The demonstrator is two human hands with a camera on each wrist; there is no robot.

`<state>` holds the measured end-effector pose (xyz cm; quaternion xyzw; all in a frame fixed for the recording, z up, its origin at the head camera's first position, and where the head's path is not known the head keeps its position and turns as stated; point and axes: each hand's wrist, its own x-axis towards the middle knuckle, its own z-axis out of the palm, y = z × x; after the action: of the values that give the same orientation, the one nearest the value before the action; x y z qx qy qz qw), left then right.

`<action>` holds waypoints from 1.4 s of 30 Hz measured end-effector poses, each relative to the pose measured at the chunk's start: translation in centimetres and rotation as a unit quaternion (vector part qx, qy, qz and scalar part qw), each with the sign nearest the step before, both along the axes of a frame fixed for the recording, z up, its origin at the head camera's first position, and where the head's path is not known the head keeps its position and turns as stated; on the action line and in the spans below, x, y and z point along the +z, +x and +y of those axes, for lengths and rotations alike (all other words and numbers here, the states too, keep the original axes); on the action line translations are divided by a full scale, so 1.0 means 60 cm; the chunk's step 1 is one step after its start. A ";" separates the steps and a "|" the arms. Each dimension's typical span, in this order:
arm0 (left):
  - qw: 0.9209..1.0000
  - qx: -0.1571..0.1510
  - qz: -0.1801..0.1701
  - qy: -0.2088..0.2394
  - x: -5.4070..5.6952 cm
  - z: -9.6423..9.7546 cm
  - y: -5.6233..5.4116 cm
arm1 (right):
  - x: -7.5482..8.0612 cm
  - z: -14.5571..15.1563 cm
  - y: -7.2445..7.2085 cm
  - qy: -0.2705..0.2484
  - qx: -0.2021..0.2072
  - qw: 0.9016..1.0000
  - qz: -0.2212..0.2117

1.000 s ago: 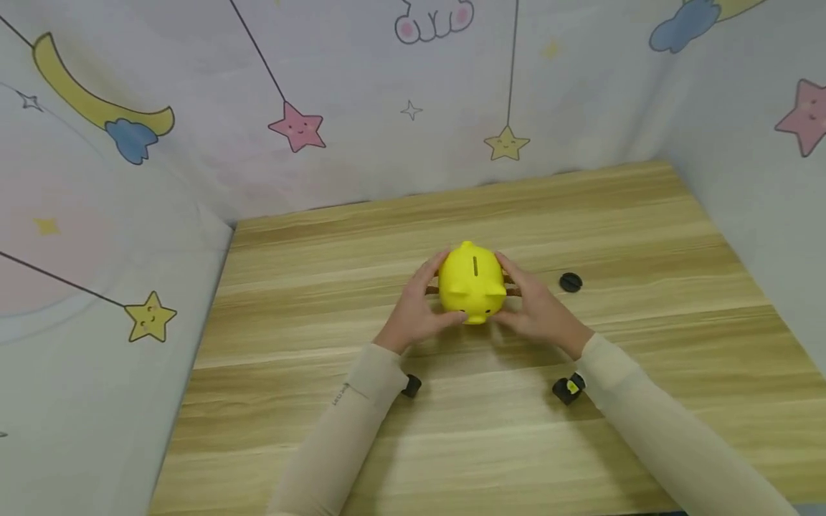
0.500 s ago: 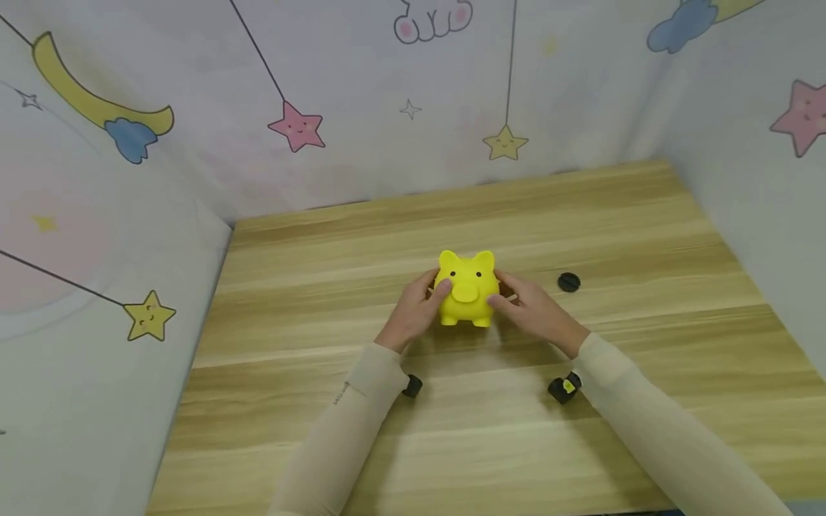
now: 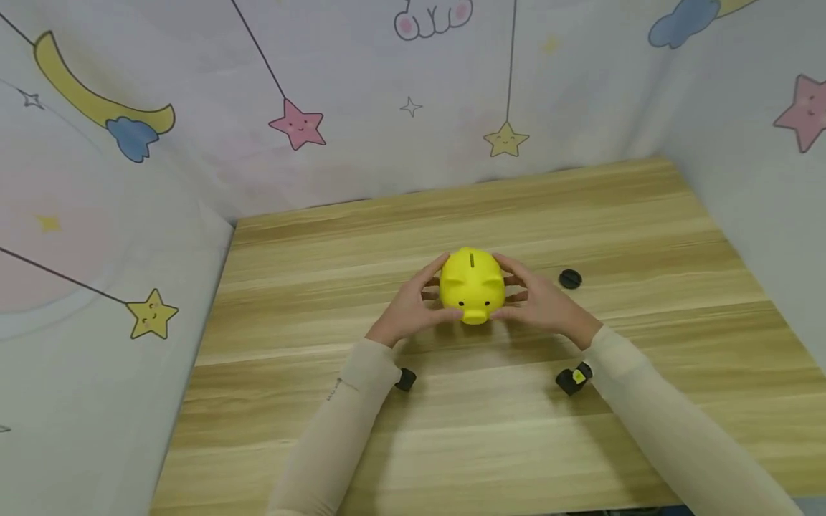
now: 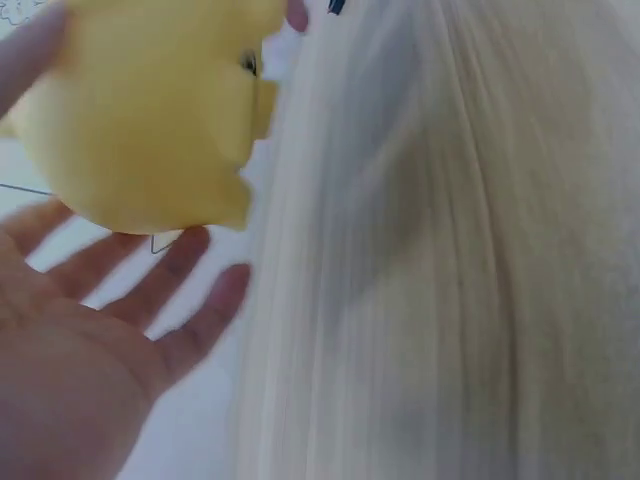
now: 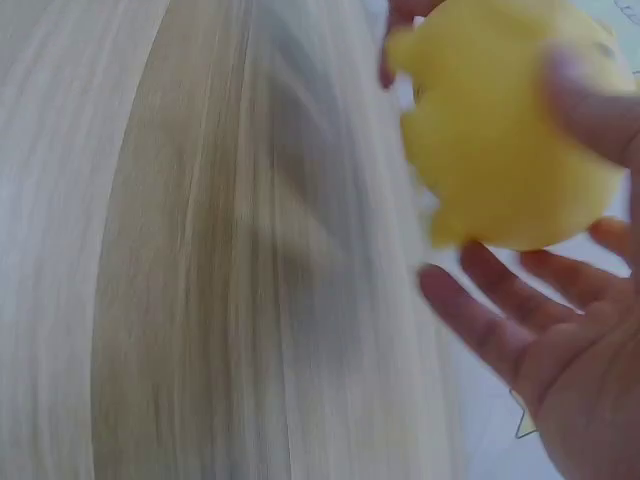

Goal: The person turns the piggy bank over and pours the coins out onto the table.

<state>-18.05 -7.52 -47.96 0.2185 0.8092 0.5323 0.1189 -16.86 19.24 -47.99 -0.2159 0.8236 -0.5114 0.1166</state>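
Observation:
A yellow piggy bank [image 3: 472, 283] is held between both hands near the middle of the head view. The coin slot shows on its back, and its snout points toward me. My left hand [image 3: 408, 309] grips one side, thumb beside the snout and fingers round the flank. On the other side my right hand [image 3: 545, 304] holds it in the same way. Both wrist views show the piggy bank [image 4: 150, 120] raised off the table, with fingers spread under and behind it. Its underside is hidden in the head view.
A small black ridged disc [image 3: 571, 279] lies on the wood-grain table [image 3: 310, 287], right of the right hand. Black devices sit at the left wrist [image 3: 405, 379] and right wrist [image 3: 573, 378]. Printed cloth walls [image 3: 361, 158] with stars and moons border the table.
The piggy bank tipped back so its face turned up toward me, then tipped forward again, showing its back and slot. Both hands kept hold of it. The black disc stayed put.

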 end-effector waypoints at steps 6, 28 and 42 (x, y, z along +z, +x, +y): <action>0.990 -0.021 0.139 -0.016 -0.004 0.008 -0.001 | -0.008 -0.010 0.002 0.007 -0.002 0.988 0.156; 0.996 0.087 -0.018 -0.032 0.006 0.022 -0.001 | -0.009 -0.011 0.000 -0.001 -0.019 1.000 -0.023; 0.994 0.092 -0.037 -0.041 0.005 0.019 0.004 | -0.004 -0.015 -0.002 0.009 -0.030 0.998 -0.049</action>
<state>-17.84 -6.36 -47.64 0.1186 0.8418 0.5154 0.1083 -16.96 18.36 -48.26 -0.1646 0.8275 -0.5171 0.1439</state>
